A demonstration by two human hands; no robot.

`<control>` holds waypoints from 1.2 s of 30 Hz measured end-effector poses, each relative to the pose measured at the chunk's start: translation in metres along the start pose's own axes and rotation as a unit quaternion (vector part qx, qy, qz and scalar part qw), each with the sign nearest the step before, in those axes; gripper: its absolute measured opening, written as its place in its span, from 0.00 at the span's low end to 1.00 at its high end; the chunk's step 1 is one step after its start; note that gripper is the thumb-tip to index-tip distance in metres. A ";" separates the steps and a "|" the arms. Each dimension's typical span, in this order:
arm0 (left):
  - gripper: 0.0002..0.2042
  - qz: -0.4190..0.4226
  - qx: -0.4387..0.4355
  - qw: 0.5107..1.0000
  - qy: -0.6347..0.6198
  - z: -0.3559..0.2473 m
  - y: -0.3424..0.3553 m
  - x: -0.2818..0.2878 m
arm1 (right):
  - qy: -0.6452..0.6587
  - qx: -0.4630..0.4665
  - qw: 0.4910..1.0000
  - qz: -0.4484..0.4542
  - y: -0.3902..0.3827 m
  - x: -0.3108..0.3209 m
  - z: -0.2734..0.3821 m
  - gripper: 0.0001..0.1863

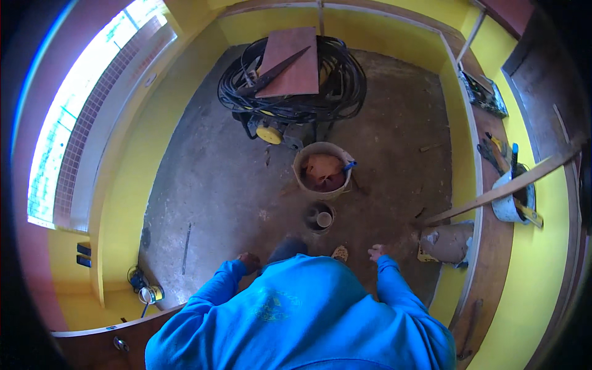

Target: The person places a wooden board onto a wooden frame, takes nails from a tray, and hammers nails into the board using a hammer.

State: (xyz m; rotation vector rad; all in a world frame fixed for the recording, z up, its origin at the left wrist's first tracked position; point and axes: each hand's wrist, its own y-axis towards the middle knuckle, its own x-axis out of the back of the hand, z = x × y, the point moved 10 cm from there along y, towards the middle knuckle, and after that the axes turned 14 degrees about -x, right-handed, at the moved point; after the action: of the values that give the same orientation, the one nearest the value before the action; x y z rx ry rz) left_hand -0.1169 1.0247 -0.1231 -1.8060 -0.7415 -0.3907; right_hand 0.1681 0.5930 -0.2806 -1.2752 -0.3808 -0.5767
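Note:
My left hand (250, 262) hangs low at the left of my blue-sleeved body, with no object seen in it; its fingers are too dark to make out. At the right, my right hand (377, 251) is held above the floor, fingers loosely bent and apart, holding nothing visible. Between and beyond my hands stands a dark round container (312, 226) with a pale cup (324, 219) in it. Just past that is a bucket (300, 179) holding orange-red material, with a blue piece (350, 166) at its rim. Neither hand touches these.
Farther off, coiled black hose (351, 92) lies over a machine with a yellow part (269, 135); a board (290, 49) and handsaw (280, 69) rest on top. Rightward are a slanting wooden strip (493, 189), a stained cylinder (447, 243) and a tool bucket (505, 209) on the ledge.

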 end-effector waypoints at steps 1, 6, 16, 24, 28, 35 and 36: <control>0.18 -0.032 0.010 0.999 0.016 0.013 0.006 0.006 | -0.039 0.021 0.999 0.025 0.004 -0.017 0.012 0.27; 0.16 -0.190 0.006 0.981 -0.027 0.049 0.022 0.088 | 0.096 -0.058 0.979 0.172 0.021 -0.073 0.052 0.19; 0.24 -0.513 -0.072 0.853 0.060 0.203 0.073 0.532 | 0.287 0.197 0.937 -0.001 0.071 0.193 0.474 0.16; 0.31 -0.342 -0.053 0.926 0.154 0.322 0.226 0.659 | 0.222 0.087 0.894 -0.380 0.178 0.407 0.600 0.30; 0.27 -0.369 -0.155 0.904 0.153 0.335 0.229 0.662 | 0.131 -0.105 0.939 -0.300 0.232 0.425 0.614 0.40; 0.27 -0.483 -0.201 0.848 0.090 0.330 0.178 0.680 | 0.253 -0.098 0.928 -0.255 0.318 0.414 0.551 0.43; 0.27 -0.482 -0.195 0.849 0.090 0.337 0.163 0.670 | 0.250 -0.094 0.928 -0.261 0.307 0.415 0.567 0.43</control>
State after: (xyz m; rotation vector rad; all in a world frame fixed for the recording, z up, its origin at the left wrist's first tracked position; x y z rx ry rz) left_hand 0.4629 1.5026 0.0355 -1.5880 -1.4915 -1.4378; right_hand 0.7105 1.1154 -0.1373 -1.1529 -0.2341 -1.3880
